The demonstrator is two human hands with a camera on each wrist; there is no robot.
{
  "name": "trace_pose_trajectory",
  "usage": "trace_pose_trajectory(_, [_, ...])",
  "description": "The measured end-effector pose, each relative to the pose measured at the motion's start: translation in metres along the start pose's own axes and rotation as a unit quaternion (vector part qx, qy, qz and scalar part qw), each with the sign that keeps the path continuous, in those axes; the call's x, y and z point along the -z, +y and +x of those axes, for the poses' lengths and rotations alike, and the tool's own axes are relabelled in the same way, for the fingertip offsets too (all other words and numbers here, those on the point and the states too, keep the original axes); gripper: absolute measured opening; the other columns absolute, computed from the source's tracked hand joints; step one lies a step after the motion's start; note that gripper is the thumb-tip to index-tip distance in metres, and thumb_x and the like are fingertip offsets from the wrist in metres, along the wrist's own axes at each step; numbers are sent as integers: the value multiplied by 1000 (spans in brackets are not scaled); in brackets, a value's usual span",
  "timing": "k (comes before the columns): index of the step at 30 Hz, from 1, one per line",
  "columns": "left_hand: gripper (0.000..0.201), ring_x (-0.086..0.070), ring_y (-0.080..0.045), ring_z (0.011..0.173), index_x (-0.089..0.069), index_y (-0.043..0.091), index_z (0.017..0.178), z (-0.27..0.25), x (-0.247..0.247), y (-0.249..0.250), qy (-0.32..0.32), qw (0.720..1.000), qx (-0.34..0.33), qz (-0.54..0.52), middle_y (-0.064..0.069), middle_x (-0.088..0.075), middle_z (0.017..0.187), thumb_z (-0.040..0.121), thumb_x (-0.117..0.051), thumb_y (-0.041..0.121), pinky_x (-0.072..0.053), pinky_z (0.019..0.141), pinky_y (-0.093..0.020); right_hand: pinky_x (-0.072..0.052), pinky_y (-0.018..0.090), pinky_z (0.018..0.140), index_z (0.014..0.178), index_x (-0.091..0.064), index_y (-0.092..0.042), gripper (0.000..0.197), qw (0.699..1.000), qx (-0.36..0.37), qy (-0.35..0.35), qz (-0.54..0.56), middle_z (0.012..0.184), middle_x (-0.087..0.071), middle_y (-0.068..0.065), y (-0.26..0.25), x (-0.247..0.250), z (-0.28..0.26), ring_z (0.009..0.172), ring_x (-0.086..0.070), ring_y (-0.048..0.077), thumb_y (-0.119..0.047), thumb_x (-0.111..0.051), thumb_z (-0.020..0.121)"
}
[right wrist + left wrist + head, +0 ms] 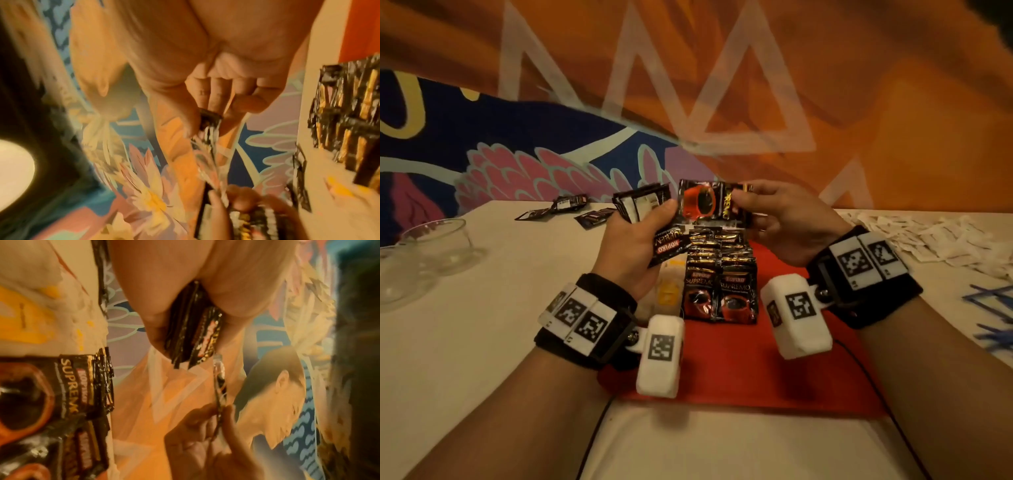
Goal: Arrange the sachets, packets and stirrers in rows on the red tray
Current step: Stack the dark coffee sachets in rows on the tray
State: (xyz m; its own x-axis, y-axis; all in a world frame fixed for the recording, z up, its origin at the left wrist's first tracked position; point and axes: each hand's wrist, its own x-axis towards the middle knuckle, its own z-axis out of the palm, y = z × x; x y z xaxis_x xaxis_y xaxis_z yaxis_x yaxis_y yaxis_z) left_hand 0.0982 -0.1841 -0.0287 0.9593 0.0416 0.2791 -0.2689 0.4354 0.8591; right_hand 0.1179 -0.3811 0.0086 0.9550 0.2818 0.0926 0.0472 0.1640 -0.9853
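Head view: the left hand [633,246] grips a stack [642,205] of coffee sachets above the table [482,342]. The right hand [784,222] pinches one sachet [709,205] upright by its edge, just beside the stack. Two rows [720,274] of sachets lie on the red tray [739,370]; loose sachets [566,207] lie beyond.

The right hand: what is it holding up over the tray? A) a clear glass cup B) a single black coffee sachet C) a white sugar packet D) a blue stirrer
B: the right hand pinches one black coffee sachet above the red tray, while the left hand grips a stack of sachets.
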Motion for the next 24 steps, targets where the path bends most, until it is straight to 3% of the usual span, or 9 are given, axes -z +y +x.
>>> trace_pose_trajectory(3, [3,-64,-16,69,-62,9,97,0,0,-3,26,999,5,44,-3,-64,75,94,-62,9,-54,59,-31,-47,25,66,91,-65,-16,5,999,30,26,-2,85,-68,-2,-6,5,-2,76,-64,12,-14,-68,87])
trace_pose_trajectory(5, [12,-59,-14,68,-61,13,95,0,0,-1,27,998,-13,54,-3,-61,78,89,-69,20,-52,59,-31,-45,25,66,84,-68,-19,8,989,79,37,-118,80,-69,-6,-9,6,-3,75,-63,9,-12,-71,85])
trace_pose_trajectory(7, [20,-62,-14,73,-63,13,99,-1,1,4,9,994,-34,102,-8,-65,88,85,-73,23,-53,65,-33,-44,19,60,79,-70,-21,12,967,122,22,-225,72,-69,-10,-12,4,-6,66,-61,2,-10,-75,82])
trace_pose_trajectory(10, [32,-70,-26,95,-64,3,114,-5,-3,3,-65,983,-28,171,-18,-70,107,85,-73,11,-57,83,-41,-45,13,56,77,-71,-18,13,961,153,1,-229,66,-68,-10,-12,-7,-10,60,-62,-1,-8,-78,79])
trace_pose_trajectory(13, [38,-67,-36,111,-61,2,124,-10,-9,-2,-77,986,-10,149,-21,-69,117,88,-69,3,-51,98,-54,-56,28,66,79,-71,-15,12,965,193,58,-170,76,-70,-1,-9,-13,-7,72,-67,12,-12,-82,75])
trace_pose_trajectory(17, [31,-66,-37,111,-63,5,122,-11,-11,-3,-60,993,-21,103,-20,-70,117,92,-60,-3,-51,98,-55,-55,56,87,81,-67,-12,20,984,129,44,-115,96,-70,17,-5,-14,-7,93,-70,32,-20,-81,70])
trace_pose_trajectory(20, [32,-68,-32,108,-63,4,121,-12,-10,1,-75,991,-25,108,-16,-72,112,89,-67,4,-55,92,-48,-56,48,81,77,-63,-11,14,988,120,38,-95,87,-69,11,-4,-12,-7,86,-69,29,-5,-75,78])
trace_pose_trajectory(22, [28,-71,-24,99,-66,8,112,-13,-11,4,-74,988,-36,127,-7,-75,100,85,-72,14,-57,85,-38,-57,35,69,76,-66,-13,15,974,156,34,-160,82,-70,7,-3,-12,-7,76,-70,20,-3,-77,78])
trace_pose_trajectory(24, [26,-70,-29,102,-67,9,107,-13,-11,4,-73,988,-43,129,-12,-73,102,83,-73,17,-56,89,-43,-53,25,62,72,-70,-15,15,958,170,14,-232,73,-71,3,-1,-13,-8,66,-68,12,-4,-79,78])
